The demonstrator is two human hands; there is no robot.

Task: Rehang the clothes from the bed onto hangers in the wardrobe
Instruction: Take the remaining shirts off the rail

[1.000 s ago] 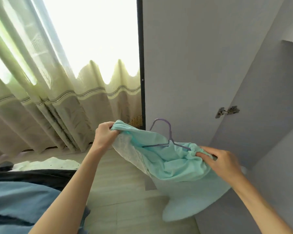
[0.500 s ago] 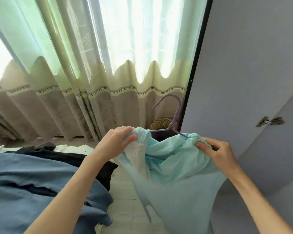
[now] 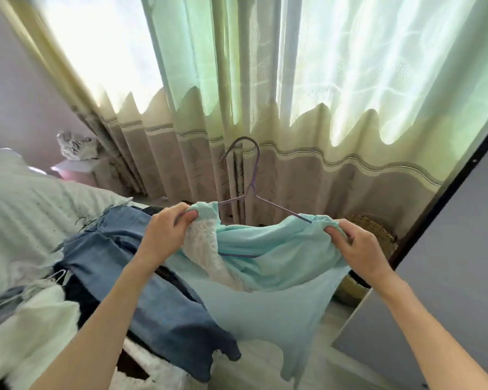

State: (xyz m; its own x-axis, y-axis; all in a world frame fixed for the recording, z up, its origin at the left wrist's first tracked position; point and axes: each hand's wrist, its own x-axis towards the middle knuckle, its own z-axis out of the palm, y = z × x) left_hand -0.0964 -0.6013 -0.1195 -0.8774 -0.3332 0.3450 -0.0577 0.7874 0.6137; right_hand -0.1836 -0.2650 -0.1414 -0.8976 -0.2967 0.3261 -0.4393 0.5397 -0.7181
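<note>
Facing bed [image 3: 26,209] now, w/ hanger [image 3: 252,175]

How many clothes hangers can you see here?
1: a purple wire hanger, its hook up, its arms inside the mint garment held by both hands. Others may be hidden in the clothes on the bed.

Striped curtains [image 3: 307,170] over bright window, wicker basket [image 3: 375,235] below

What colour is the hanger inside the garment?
Purple hanger, thin wire; clearest in the head view.
</note>
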